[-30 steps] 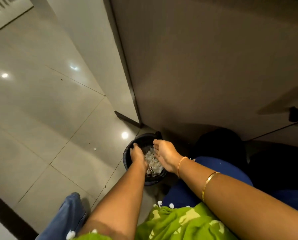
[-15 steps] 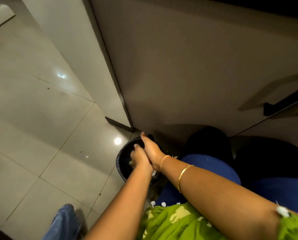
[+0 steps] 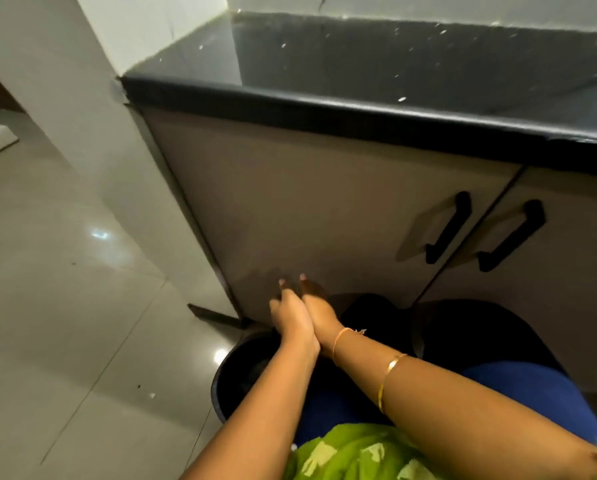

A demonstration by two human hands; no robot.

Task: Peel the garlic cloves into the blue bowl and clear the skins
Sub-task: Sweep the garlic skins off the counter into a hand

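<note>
My left hand (image 3: 291, 318) and my right hand (image 3: 319, 311) are pressed palm to palm, fingers straight and pointing away from me, above the far rim of a black bin (image 3: 234, 368) on the floor. Neither hand holds anything that I can see. My forearms cover most of the bin's inside, so the garlic skins in it are hidden. The blue bowl is not in view.
A grey cabinet door (image 3: 307, 209) with black handles (image 3: 447, 227) stands right behind the hands, under a black countertop (image 3: 359, 112). Glossy floor tiles (image 3: 65, 323) spread to the left. My blue-clad knees (image 3: 532, 393) and green garment (image 3: 359, 455) fill the lower right.
The hands rose out of the bin, where skins lay, and came together flat above its rim. The view tilted up, bringing the countertop in.
</note>
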